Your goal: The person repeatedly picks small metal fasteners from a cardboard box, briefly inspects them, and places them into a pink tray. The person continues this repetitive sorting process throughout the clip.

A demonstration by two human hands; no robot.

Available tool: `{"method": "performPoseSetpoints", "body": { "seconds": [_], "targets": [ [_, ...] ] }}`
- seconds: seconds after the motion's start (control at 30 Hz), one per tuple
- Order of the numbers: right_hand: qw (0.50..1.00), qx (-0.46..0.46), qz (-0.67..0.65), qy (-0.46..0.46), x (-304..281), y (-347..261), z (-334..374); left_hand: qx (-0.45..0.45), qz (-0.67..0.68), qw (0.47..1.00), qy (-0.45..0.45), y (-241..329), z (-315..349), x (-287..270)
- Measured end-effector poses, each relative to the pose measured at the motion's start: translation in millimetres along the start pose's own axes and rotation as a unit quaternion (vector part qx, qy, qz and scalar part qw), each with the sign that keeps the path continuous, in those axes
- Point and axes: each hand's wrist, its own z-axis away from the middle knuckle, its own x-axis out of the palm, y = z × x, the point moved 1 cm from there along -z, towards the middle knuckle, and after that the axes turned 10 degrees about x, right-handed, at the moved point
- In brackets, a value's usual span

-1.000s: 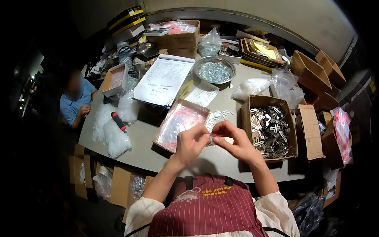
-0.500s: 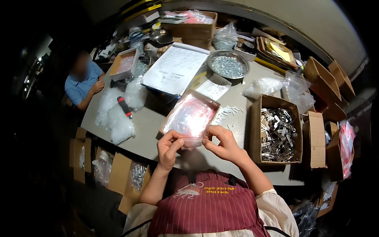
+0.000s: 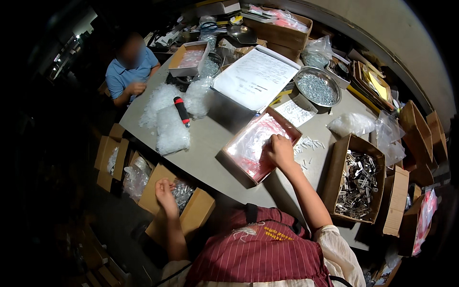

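Note:
My right hand [image 3: 280, 150] reaches into a shallow cardboard box [image 3: 254, 179] on the table. Its fingers are bent together against the clear plastic bags with red edges [image 3: 253, 136] lying inside; whatever they pinch is hidden. Off the table's near edge, at the lower left, my left hand [image 3: 165, 195] hovers over an open carton [image 3: 198, 213] of small metal parts [image 3: 182, 193]. Its fingers are loosely curled and apart, with nothing visible in them. Small white plug-like pieces [image 3: 310, 145] lie scattered just right of the shallow box.
A deep carton of metal clips [image 3: 357, 184] stands at the right. Behind are a steel bowl of small metal parts [image 3: 316, 89] and a written notepad [image 3: 256, 76]. Bulging clear bags [image 3: 172, 134] and a red-black tool handle [image 3: 181, 112] lie left. A person in blue [image 3: 129, 71] sits far left.
My hands have parted from a clear bag held between them at the shallow box's near edge. The left swung down to the carton; the right moved into the box. The whole view shifted.

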Motion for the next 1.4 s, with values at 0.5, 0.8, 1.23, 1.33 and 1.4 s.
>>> {"method": "performPoseSetpoints", "body": {
  "seconds": [0.5, 0.8, 1.23, 1.33, 1.4],
  "targets": [
    [0.970, -0.039, -0.214, -0.105, -127, -39, 59, 0.349, -0.076, 0.791, -0.497, 179, 67, 238],
    [0.852, 0.224, -0.436, -0.185, -128, -7, 136, 0.230, 0.009, 0.798, -0.557, 151, 119, 237],
    [0.982, 0.188, 0.012, -0.004, -55, 90, 104, 0.201, -0.079, 0.843, -0.493, 144, 129, 222],
    [0.982, 0.160, 0.098, -0.023, -45, 91, 105, 0.248, -0.058, 0.831, -0.494, 135, 136, 228],
    [0.982, 0.135, 0.133, -0.017, -41, 96, 112, 0.286, -0.047, 0.822, -0.490, 125, 140, 230]
  ]
}}
